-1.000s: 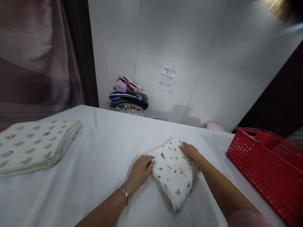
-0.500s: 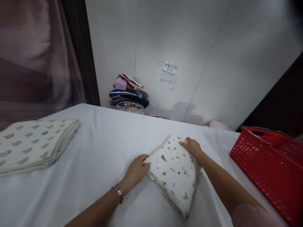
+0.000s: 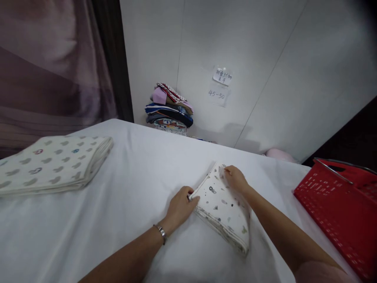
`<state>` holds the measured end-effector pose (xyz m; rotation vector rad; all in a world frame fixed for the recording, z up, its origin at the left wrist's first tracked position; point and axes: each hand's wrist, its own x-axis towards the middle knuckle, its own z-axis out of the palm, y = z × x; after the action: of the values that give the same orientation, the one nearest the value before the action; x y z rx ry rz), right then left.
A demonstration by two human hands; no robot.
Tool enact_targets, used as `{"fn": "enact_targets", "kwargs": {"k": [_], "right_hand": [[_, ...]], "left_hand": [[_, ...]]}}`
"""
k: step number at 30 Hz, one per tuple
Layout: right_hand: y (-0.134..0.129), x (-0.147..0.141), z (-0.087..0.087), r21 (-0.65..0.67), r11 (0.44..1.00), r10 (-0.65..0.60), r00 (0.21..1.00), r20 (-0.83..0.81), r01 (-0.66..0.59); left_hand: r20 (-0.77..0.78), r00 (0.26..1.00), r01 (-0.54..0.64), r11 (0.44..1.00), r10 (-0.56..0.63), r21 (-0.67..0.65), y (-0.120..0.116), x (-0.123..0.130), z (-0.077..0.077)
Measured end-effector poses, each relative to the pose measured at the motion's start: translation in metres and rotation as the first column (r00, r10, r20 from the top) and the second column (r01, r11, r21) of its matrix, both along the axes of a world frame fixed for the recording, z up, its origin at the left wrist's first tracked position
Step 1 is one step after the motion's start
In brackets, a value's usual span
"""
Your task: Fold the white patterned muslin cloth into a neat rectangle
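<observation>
just below and right of the frame's centre, i'm seeing the left hand (image 3: 180, 205) pinching the folded cloth (image 3: 225, 208), the right hand (image 3: 236, 179) touching its top, grip unclear; straightening, seemingly, is calling for aligned edges next.

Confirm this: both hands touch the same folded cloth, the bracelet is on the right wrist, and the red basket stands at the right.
Wrong wrist: the head view shows the bracelet on the left wrist. Otherwise correct: left hand and right hand touch the same folded cloth, and the red basket stands at the right.
</observation>
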<state>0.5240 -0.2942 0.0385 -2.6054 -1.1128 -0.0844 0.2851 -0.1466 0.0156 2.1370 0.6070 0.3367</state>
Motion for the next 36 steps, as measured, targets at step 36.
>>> {"fn": "enact_targets", "kwargs": {"k": [36], "right_hand": [[0.043, -0.043, 0.002, 0.047, 0.95, 0.31, 0.917, -0.249, -0.309]], "left_hand": [[0.198, 0.969, 0.136, 0.989, -0.145, 0.059, 0.002, 0.0, -0.005]]}}
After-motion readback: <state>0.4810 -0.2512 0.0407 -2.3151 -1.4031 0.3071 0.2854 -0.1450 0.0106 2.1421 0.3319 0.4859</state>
